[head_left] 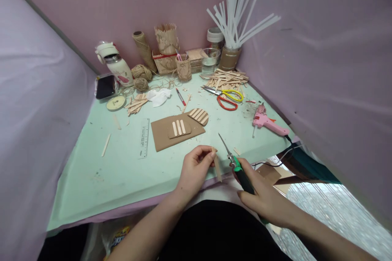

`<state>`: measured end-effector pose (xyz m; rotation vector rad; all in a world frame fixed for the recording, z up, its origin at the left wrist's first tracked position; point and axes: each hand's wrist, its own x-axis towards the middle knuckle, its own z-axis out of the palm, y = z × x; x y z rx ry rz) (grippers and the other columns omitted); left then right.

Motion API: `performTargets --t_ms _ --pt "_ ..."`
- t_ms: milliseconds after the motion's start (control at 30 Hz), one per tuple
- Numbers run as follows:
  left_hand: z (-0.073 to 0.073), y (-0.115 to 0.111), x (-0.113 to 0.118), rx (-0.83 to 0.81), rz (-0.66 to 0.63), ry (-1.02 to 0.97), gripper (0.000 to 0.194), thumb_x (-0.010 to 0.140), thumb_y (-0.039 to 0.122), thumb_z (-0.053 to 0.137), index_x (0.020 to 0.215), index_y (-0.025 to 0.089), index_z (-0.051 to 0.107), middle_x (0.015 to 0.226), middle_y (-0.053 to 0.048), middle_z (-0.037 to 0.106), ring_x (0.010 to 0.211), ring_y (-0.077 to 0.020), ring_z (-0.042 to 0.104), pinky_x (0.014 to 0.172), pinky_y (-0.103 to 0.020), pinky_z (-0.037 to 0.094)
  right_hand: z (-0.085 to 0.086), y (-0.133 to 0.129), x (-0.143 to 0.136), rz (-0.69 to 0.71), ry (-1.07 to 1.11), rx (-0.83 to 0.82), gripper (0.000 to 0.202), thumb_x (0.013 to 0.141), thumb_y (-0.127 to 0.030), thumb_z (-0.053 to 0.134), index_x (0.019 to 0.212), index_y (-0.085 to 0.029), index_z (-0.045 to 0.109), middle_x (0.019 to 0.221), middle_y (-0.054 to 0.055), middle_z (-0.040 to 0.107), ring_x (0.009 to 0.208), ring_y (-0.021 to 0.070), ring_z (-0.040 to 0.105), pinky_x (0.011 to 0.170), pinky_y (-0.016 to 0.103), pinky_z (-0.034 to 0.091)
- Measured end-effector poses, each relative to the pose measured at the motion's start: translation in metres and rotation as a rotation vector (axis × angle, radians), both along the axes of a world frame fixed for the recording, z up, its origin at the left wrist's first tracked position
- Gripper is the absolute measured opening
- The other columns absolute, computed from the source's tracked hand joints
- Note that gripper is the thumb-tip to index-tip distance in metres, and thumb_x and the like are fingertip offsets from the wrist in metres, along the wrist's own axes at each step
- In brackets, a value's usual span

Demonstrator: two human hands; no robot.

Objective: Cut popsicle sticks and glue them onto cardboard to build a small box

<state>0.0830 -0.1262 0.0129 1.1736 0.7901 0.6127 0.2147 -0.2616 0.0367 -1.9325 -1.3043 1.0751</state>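
1. Scanning the table (pixel 82 163): spotting a cardboard sheet (pixel 161 132) lying just beyond the left hand (pixel 196 163), bearing a small cardboard piece (pixel 187 127) with three short sticks (pixel 179 127), plus a striped oval (pixel 198 116) overlapping the sheet's far right corner.
2. Swinging left: finding a ruler (pixel 143 138) lying beside the sheet, then a loose stick (pixel 105 145) farther out.
3. Reaching deeper: passing a pen (pixel 181 97), a white tissue (pixel 158 97), a small stick pile (pixel 136 104) and a ball of twine (pixel 141 72).
4. Crossing right: catching scissors (pixel 219 93) lying in front of a big stick pile (pixel 225 78), and a pink glue gun (pixel 266 122) resting near the right edge.
5. Coming to the hands, standing apart here: pinching a wooden stick (pixel 217 169) between left thumb and fingers, with the free end pointing toward the body.
6. Gripping a green-handled cutter (pixel 241 174) in the right hand (pixel 263 195), wrapping fingers around the handle, aiming the narrow tip away from the body, just right of the wooden stick and not touching.
7. Checking containers along the back: seeing a cardboard pot (pixel 229 59) holding tall white strips (pixel 234 16), a clear cup (pixel 209 67) apparently holding clear liquid, and a small wooden pot (pixel 183 70) holding a pink-handled tool (pixel 179 56).
8. Finishing far left: noticing a plastic box (pixel 105 87) holding something dark, too unclear for naming, beside a white bottle (pixel 121 71).
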Motion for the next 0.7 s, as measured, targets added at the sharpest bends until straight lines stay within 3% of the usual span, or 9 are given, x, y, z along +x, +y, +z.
performTargets --t_ms 233,700 --pt "0.004 0.0006 -0.0003 0.032 -0.012 0.009 0.014 0.081 0.03 0.066 0.084 0.016 0.068 0.079 -0.002 0.064 0.07 -0.0127 0.057 0.066 -0.023 0.05 0.0019 0.0034 -0.0051 0.015 -0.144 0.007 0.051 0.073 -0.016 0.054 0.122 -0.022 0.041 0.114 0.009 0.056 0.102 0.0262 0.058 0.087 0.042 0.048" --pt "0.0045 -0.0023 -0.0047 0.015 -0.042 -0.002 0.013 0.081 0.029 0.064 0.084 0.016 0.067 0.081 -0.002 0.063 0.065 -0.0113 0.056 0.058 -0.021 0.048 0.001 0.0047 -0.0064 0.049 -0.251 0.022 0.046 0.073 -0.014 0.056 0.117 -0.021 0.042 0.109 0.009 0.054 0.099 0.0262 0.056 0.085 0.041 0.045"
